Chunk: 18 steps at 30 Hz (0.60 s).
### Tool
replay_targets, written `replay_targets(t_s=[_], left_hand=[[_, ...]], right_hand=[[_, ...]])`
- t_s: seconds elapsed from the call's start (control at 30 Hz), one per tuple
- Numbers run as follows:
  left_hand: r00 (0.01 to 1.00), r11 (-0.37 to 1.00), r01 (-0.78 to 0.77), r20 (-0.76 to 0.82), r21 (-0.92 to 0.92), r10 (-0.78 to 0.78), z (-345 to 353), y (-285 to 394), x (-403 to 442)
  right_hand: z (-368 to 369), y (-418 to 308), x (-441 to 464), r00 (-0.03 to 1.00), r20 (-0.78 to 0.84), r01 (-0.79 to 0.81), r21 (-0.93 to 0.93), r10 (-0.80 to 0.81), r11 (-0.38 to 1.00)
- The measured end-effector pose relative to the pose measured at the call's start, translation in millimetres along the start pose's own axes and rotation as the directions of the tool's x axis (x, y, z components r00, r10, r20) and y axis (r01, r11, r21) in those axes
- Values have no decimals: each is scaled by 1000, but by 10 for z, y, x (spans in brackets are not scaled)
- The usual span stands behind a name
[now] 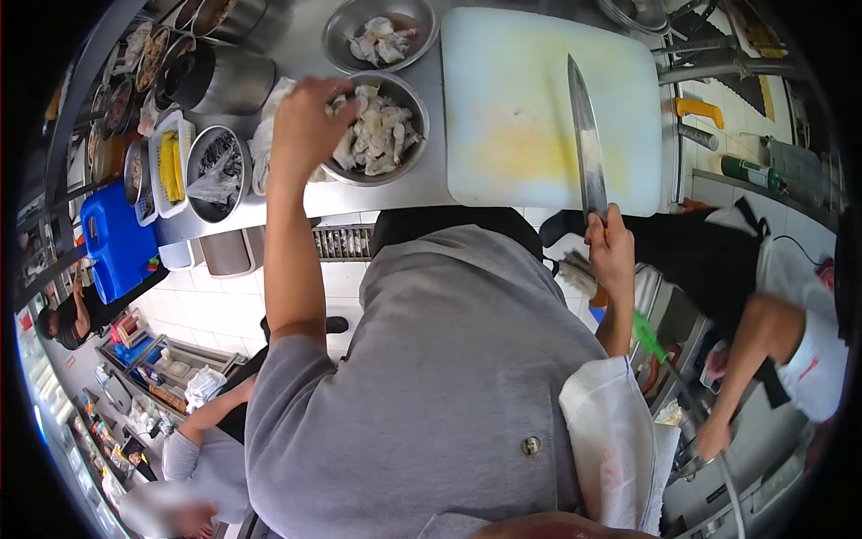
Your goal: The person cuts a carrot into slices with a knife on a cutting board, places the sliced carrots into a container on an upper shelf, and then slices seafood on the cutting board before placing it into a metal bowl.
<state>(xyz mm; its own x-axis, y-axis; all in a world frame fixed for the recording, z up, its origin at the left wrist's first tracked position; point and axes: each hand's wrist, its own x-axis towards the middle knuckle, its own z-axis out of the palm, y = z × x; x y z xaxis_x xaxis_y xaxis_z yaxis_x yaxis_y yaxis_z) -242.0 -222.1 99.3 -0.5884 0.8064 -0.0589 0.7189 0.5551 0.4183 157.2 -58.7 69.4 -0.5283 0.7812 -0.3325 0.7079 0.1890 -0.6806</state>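
Note:
My right hand point(612, 247) is wrapped round the handle of a large knife point(587, 144), whose blade lies over the right part of a white cutting board point(489, 72) with yellowish stains. At the left rim of a metal bowl point(377, 135) is my left hand point(310, 121), its fingers apart and reaching over the pale, raw-looking pieces point(382, 139) inside. I see nothing held in it. Behind that bowl stands a second metal bowl point(337, 36) with a few similar pieces.
Left of my arm are a bowl with a plastic bag point(215, 175), a white basket with yellow food point(169, 166) and a steel pot point(247, 81). A blue container point(117, 238) is farther left. People stand at right and lower left; one arm point(750, 359) is bare.

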Motion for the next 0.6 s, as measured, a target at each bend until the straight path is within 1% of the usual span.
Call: replay_targets(t_s=[0.07, 0.1, 0.13, 0.17, 0.23, 0.27, 0.33, 0.37, 0.43, 0.47, 0.53, 0.57, 0.6], left_hand=[[983, 993, 18, -177, -117, -39, 148, -146, 450], [980, 997, 74, -183, -10, -75, 276, -189, 696], [975, 987, 129, -193, 95, -109, 424, -210, 926], [973, 988, 130, -202, 88, -110, 579, -249, 1104], [974, 894, 207, -167, 397, -152, 820, -281, 1345], [976, 898, 198, -168, 394, -142, 808, -247, 1375], [938, 915, 311, -241, 256, -251, 768, -190, 1386], [946, 921, 290, -225, 262, -234, 710, -199, 1379], [963, 959, 268, -61, 94, -264, 513, -227, 1392], [967, 963, 253, -48, 96, -250, 453, -190, 1387], [971, 975, 155, -157, -159, -180, 381, -116, 1390], [967, 971, 40, -237, -237, -97, 491, -105, 1446], [968, 970, 39, -233, -238, -96, 473, 81, 1395]], right_hand=[[9, -30, 55, 999, 33, 32, -6, -32, 999], [22, -71, 74, 994, 11, 106, -3, -106, 994], [23, -123, 73, 993, 12, 115, -10, -115, 993], [17, -182, 66, 995, 22, 99, -11, -99, 995], [3, -186, 49, 996, 17, 92, -20, -92, 996], [1, -161, 31, 996, 6, 90, -21, -89, 996], [11, -106, -39, 997, -29, 63, -37, -64, 997], [0, -139, -80, 999, -36, 32, -6, -32, 999], [37, -39, -130, 998, -61, 12, -2, -12, 1000], [47, 3, -147, 997, -73, 16, -7, -16, 1000], [70, -2, -170, 996, -90, -5, 17, 7, 1000], [78, -8, -178, 995, -95, -8, 37, 12, 999], [79, -2, -187, 995, -95, -14, 37, 17, 999]])
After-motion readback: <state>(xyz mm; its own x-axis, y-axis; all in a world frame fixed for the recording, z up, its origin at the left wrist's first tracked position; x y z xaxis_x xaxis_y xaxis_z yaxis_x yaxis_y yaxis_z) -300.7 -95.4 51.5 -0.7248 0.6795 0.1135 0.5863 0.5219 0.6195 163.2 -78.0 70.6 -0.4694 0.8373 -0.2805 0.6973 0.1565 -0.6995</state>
